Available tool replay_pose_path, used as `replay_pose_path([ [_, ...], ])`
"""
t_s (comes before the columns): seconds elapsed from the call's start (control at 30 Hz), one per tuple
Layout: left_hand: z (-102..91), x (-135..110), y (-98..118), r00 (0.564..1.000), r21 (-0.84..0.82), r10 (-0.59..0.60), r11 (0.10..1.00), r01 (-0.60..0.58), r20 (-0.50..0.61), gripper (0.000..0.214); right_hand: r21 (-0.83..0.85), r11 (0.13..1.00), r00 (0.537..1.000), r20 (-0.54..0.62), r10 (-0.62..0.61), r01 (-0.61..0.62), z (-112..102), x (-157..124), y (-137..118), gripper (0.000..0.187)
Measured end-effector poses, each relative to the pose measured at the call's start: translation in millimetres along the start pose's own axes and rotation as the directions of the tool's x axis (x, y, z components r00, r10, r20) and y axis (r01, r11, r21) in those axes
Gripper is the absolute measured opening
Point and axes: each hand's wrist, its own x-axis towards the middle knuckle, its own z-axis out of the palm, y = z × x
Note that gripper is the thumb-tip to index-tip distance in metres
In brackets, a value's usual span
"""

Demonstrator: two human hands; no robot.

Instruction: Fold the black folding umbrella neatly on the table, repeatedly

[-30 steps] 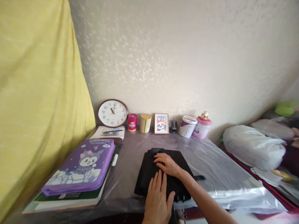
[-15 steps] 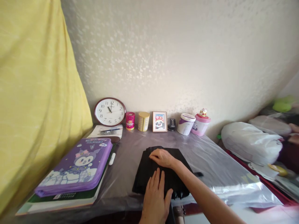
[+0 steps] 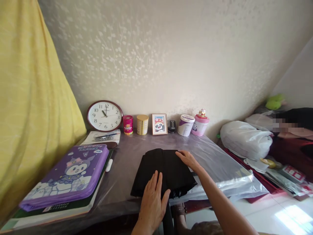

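Observation:
A folded black cloth item [image 3: 166, 169] lies on the plastic-covered table [image 3: 127, 163] near its front edge. My left hand [image 3: 153, 204] rests flat on the cloth's near edge, fingers stretched out and pointing away from me. My right hand [image 3: 187, 159] lies at the cloth's far right corner, fingers extended and flat on the fabric. Neither hand grips anything.
A purple cartoon case [image 3: 66, 176] on books sits at left beside a yellow curtain [image 3: 29, 107]. Along the wall stand a clock [image 3: 104, 115], two small tins [image 3: 135, 124], a framed picture [image 3: 159, 124], and two tubs [image 3: 192, 125]. White bags [image 3: 245, 139] lie right.
My right hand slid from the middle of the black cloth out to its far right corner. My left hand stayed flat on the near edge. The camera view turned right.

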Motion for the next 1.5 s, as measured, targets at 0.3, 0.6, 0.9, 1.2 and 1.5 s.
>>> replay_pose_path([
  [0.3, 0.2, 0, -2, 1.000, -0.012, 0.010, 1.000, -0.010, -0.009, 0.060, 0.340, 0.927, 0.968, 0.240, 0.074, -0.155, -3, -9, -5, 0.033],
  [0.6, 0.2, 0, -6, 1.000, -0.025, 0.024, 0.999, -0.024, 0.009, 0.065, 0.655, 0.703, 0.920, 0.393, -0.003, -0.277, -2, -11, -37, 0.029],
  [0.9, -7.5, 0, -6, 0.997, -0.053, -0.082, 0.995, 0.083, 0.010, 0.062, 0.771, 0.553, 0.909, 0.412, -0.057, -0.315, 29, 2, -67, 0.027],
  [1.2, -25.7, 1, -5, 0.986, -0.055, -0.162, 0.985, 0.164, 0.051, 0.043, 0.744, 0.569, 0.883, 0.464, -0.065, -0.349, 64, 4, -98, 0.027],
  [1.5, -33.5, 1, -9, 0.969, -0.006, -0.222, 0.975, 0.224, 0.110, 0.035, 0.532, 0.832, 0.913, 0.399, -0.083, -0.156, 96, 17, -94, 0.021],
])
